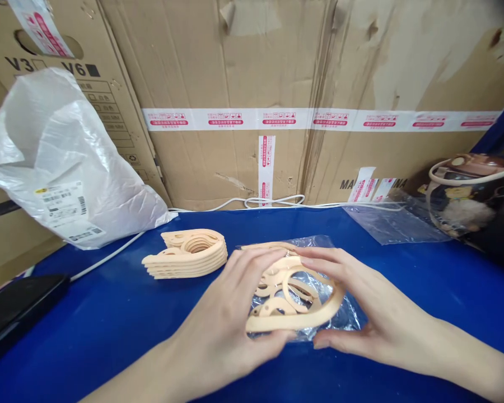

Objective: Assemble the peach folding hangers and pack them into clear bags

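Between my hands is a beige plastic folding hanger (294, 321), folded up, with curved arms and a round opening. My left hand (231, 302) is curled around its left end, thumb along the near edge and fingers at the far side. On the right end, my right hand (372, 305) grips with fingers over the top and thumb below. Under and around these pieces lies a crinkled clear plastic bag (350, 313); whether the pieces are inside it I cannot tell. A neat stack of similar folded hangers (189, 266) sits to the left, apart from my hands.
A stuffed white plastic mailer (67, 168) leans at the left, behind a dark phone-like device (21, 308). A white cable (218, 206) runs along the back of the blue table (121, 347). Cardboard boxes (218, 73) wall the rear. Another clear bag (390, 221) and a transparent handled bag (466, 196) are right.
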Tool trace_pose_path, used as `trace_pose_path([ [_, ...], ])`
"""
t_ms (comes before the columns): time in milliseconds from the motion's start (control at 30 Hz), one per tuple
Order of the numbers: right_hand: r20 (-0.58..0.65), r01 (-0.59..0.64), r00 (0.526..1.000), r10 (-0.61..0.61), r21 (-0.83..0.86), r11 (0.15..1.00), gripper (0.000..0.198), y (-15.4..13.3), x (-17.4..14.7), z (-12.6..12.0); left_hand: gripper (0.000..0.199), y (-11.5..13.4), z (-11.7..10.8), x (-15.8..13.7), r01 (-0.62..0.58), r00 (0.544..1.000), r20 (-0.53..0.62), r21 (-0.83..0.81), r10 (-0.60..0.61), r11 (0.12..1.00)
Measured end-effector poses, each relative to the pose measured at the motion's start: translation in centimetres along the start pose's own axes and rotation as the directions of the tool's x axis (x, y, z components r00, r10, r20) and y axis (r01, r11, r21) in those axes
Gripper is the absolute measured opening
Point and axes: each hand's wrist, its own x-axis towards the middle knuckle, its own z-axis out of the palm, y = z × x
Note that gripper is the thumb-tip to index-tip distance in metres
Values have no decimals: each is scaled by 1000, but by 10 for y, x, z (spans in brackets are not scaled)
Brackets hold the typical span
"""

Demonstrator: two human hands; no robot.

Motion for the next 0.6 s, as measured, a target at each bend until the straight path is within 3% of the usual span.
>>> trace_pose_path([
  [200,27,27,999,-26,-48,998,78,0,0,-3,85,1,13,-6,51,999,6,-77,-51,996],
  [300,16,-56,998,56,29,998,69,10,1,-14,95,-6,7,-6,97,993,74,-60,-92,993],
  [467,124,-169,980,153,134,976,36,29,2,-25,76,-19,-3,-1,145,981,142,-75,-133,987],
  [600,194,-210,965,178,162,964,34,33,3,-20,57,-22,1,-1,153,969,208,-69,-136,986],
])
